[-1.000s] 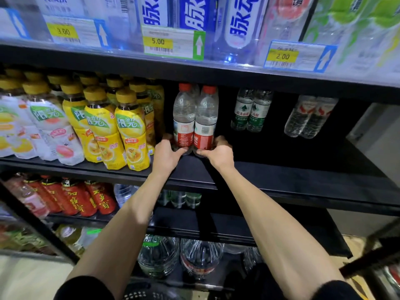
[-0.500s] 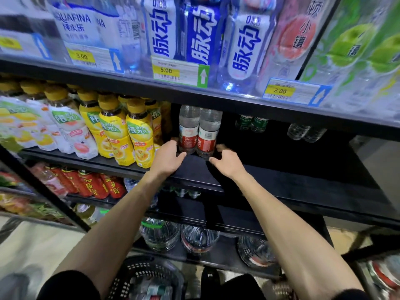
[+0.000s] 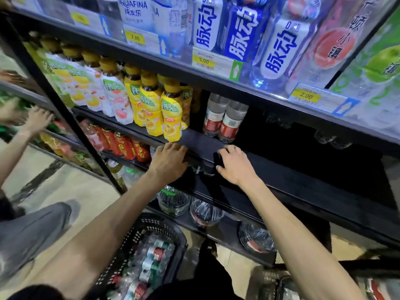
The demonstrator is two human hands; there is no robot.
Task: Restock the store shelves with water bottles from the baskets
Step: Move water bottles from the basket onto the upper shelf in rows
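Release of bottle pair [image 3: 225, 120] done: left hand [image 3: 168, 161] and right hand [image 3: 234, 164] back at shelf [image 3: 292, 169] lip, fingers loose, empty; pair upright at 12 o'clock, next load in basket [image 3: 129, 241] at 6 o'clock.

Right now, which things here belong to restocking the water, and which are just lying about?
Job: two red-label water bottles on the middle shelf; loose bottles in the black basket; left hand, right hand.
Just there: yellow tea bottles; red drinks below; blue bottles above; price tags; another person's hand.
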